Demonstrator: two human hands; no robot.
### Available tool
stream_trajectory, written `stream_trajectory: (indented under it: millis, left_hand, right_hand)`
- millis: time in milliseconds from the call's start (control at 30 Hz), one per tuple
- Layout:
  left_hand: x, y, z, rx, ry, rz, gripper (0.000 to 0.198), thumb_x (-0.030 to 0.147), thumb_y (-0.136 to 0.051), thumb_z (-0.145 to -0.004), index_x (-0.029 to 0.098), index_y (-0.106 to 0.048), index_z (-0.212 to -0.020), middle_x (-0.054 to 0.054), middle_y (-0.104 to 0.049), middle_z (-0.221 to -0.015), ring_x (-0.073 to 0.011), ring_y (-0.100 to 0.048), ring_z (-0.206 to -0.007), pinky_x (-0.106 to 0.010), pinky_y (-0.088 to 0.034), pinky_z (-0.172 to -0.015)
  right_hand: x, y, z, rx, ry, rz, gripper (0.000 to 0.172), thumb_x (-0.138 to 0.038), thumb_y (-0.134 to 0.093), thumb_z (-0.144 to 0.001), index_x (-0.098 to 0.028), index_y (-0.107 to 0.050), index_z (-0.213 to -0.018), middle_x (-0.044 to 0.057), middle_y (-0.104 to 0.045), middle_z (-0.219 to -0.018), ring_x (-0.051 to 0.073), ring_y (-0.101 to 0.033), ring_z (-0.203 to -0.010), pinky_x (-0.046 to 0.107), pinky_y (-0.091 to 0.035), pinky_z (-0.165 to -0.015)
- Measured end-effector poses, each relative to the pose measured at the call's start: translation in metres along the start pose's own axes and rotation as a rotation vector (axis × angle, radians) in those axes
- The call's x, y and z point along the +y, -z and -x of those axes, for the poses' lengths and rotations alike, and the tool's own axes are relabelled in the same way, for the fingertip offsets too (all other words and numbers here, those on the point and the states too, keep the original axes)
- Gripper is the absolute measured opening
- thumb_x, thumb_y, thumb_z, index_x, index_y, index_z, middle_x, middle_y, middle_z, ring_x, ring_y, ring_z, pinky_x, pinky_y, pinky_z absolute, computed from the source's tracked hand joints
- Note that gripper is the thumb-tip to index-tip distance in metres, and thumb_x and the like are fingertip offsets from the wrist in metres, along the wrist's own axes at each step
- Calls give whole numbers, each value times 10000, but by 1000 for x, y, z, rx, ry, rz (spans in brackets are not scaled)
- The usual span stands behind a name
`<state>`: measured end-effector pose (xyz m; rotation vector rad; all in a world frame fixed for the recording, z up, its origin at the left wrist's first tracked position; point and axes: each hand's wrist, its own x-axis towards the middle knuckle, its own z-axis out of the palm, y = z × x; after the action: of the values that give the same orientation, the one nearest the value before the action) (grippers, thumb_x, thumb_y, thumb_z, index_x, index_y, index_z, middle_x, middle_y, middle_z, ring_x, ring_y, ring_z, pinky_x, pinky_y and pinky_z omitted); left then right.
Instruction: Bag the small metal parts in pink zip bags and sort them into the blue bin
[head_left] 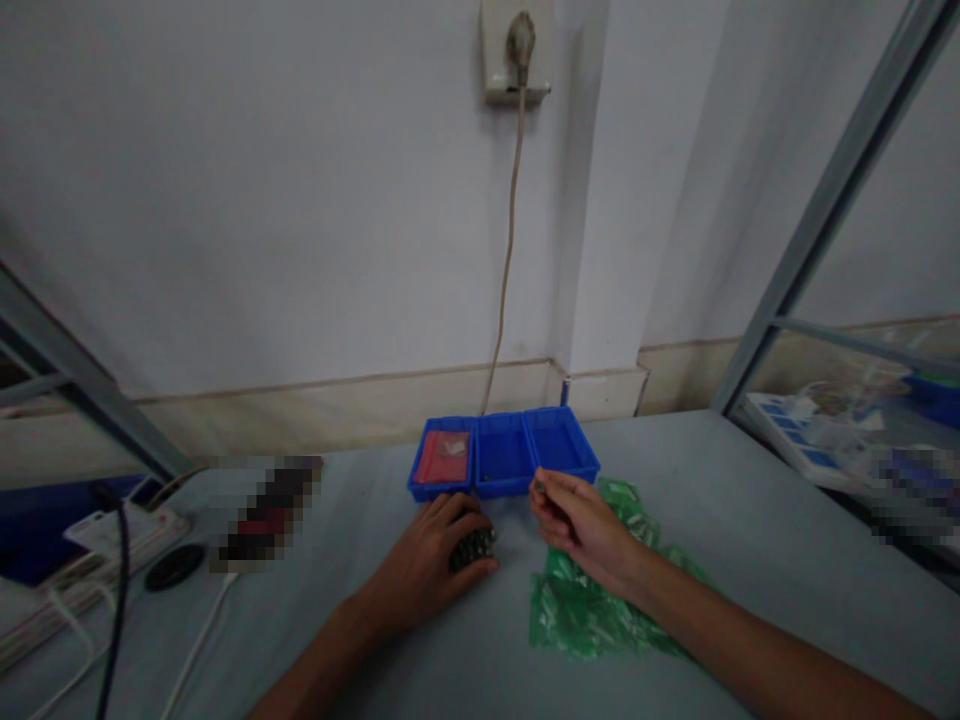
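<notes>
1. Just beyond your hands, three blue bins (501, 489) sit joined: the left holds a red packet (439, 466), the middle a tiny dark speck (486, 478).
2. Your left hand (429, 560) curls, palm down, around a dark knobbly cluster (472, 549).
3. Your right hand (591, 522) pinches a small piece (539, 487), green plastic (581, 622) below the wrist.

**Pale wall (262, 200) over a grey table (675, 480)**

The wall is plain and dimly lit. Right of centre a column (645, 180) juts out, and a cream skirting (360, 405) runs low along both. High up, a socket (497, 70) holds a plug (522, 45), its cord (511, 230) hanging towards the table. A left post (124, 415) and a right post (840, 190), both grey, slant at the sides.
</notes>
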<state>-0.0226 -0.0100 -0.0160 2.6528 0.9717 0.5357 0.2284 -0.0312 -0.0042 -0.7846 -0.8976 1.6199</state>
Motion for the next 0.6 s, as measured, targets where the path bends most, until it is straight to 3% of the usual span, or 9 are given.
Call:
stream_trajectory:
  millis: [133, 300, 467, 600]
  left_hand:
    - [-1, 0, 0, 8, -4, 0, 346, 493, -691, -1021, 255, -691, -1273, -95, -651, -1305, -297, -612, -1183, -479, -519, -1044]
    - [1, 0, -1, 6, -5, 0, 342, 478, -712, -1009, 254, -697, -1267, -101, -659, -1301, -303, -620, -1170, -488, -525, -1036]
    - [2, 2, -1, -1, 4, 7, 339, 478, -717, -1006, 254, -696, -1260, -88, -661, -1295, -299, -619, -1173, -486, -519, -1041]
    - [2, 2, -1, 4, 4, 5, 330, 465, -723, -1004, 255, -700, -1257, -84, -660, -1299, -294, -623, -1168, -473, -520, -1036]
  right_hand:
    - [-3, 1, -1, -44, -39, -8, 571, -648, -851, -826, -190, -542, -685, -106, -366, -530, 33, -188, -431, 205, -144, -390]
    - [-3, 0, -1, -38, -44, -2, 584, -663, -836, -836, -194, -526, -677, -109, -347, -530, 35, -175, -434, 206, -135, -389]
    - [0, -1, 0, 24, -27, 10, 538, -633, -895, -771, -178, -609, -756, -75, -488, -596, 25, -246, -422, 195, -182, -391]
    - [0, -1, 1, 30, 6, 12, 462, -571, -897, -801, -192, -637, -854, -47, -610, -736, 23, -312, -429, 192, -253, -395]
